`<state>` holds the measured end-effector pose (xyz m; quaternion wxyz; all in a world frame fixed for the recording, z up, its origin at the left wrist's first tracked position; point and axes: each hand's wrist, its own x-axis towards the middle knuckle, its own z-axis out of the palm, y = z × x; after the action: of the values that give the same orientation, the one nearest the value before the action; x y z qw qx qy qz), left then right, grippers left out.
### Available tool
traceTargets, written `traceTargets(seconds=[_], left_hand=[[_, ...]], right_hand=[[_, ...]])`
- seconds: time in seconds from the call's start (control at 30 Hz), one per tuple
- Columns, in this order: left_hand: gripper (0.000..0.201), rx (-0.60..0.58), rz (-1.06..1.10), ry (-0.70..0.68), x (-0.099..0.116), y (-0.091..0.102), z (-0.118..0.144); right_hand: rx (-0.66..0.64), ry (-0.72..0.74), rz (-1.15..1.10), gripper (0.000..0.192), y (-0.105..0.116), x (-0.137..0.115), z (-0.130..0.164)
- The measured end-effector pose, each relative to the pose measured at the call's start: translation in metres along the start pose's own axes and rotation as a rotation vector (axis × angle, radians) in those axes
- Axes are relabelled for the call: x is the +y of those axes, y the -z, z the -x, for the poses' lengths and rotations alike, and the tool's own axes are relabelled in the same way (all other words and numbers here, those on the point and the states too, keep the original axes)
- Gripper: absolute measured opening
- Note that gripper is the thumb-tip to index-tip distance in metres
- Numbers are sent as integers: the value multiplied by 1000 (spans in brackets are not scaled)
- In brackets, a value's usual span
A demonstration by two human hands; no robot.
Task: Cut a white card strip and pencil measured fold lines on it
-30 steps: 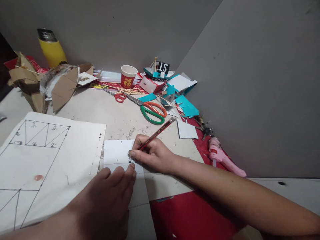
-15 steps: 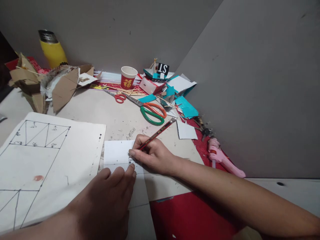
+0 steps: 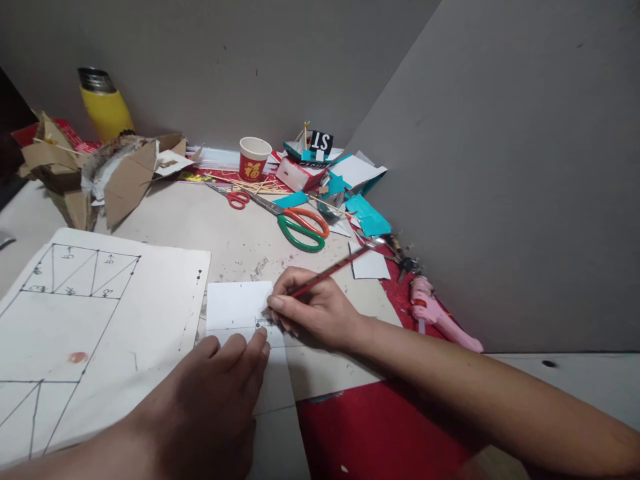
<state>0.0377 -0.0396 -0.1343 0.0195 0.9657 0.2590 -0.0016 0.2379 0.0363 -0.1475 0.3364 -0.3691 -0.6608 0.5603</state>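
Note:
A red-and-black pencil (image 3: 327, 272) is pinched in my right hand (image 3: 313, 308), its blunt end tilted up to the right. Its tip is near the white card (image 3: 233, 303), just past the end of what looks like a clear ruler (image 3: 260, 323). My left hand (image 3: 215, 387) lies over the lower part of the card, fingers together, holding that ruler down; most of it is hidden underneath. Fine pencil lines and small marks show on the card. To the left is a large sheet (image 3: 165, 320) with black ruled lines and triangles.
Big scissors (image 3: 303, 227) and small red scissors (image 3: 237, 199) lie beyond my hands. Behind are a paper cup (image 3: 254, 160), thin sticks, teal scraps (image 3: 370, 215) and cut cardboard (image 3: 133, 175). A yellow bottle (image 3: 107, 110) stands back left; a pink glue gun (image 3: 440, 313) lies right.
My right hand has shifted slightly to the right, away from the ruler's end, and the pencil leans lower. My left hand stays in place. The view has shifted a little.

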Motion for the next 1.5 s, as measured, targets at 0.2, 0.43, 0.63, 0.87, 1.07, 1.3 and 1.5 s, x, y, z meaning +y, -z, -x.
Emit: traceTargets(seconds=[0.2, 0.43, 0.63, 0.87, 1.07, 1.3, 1.5], left_hand=[[39, 1, -82, -1, 1, -2, 2], [49, 10, -62, 104, 5, -1, 2], [53, -53, -58, 106, 6, 5, 6], [53, -53, -52, 121, 7, 13, 7], [58, -59, -103, 87, 8, 8, 9], [44, 134, -243, 92, 27, -10, 24], [48, 9, -284, 301, 32, -6, 29]], right_hand=[[-140, 294, 772, 16, 33, -28, 31], [-277, 166, 1107, 36, 43, -29, 71], [-332, 123, 1177, 50, 37, -41, 73], [-386, 179, 1383, 42, 26, -46, 72], [-418, 217, 1401, 44, 28, -49, 71], [-413, 278, 1476, 42, 26, -45, 68], [-408, 218, 1433, 48, 25, -58, 65]])
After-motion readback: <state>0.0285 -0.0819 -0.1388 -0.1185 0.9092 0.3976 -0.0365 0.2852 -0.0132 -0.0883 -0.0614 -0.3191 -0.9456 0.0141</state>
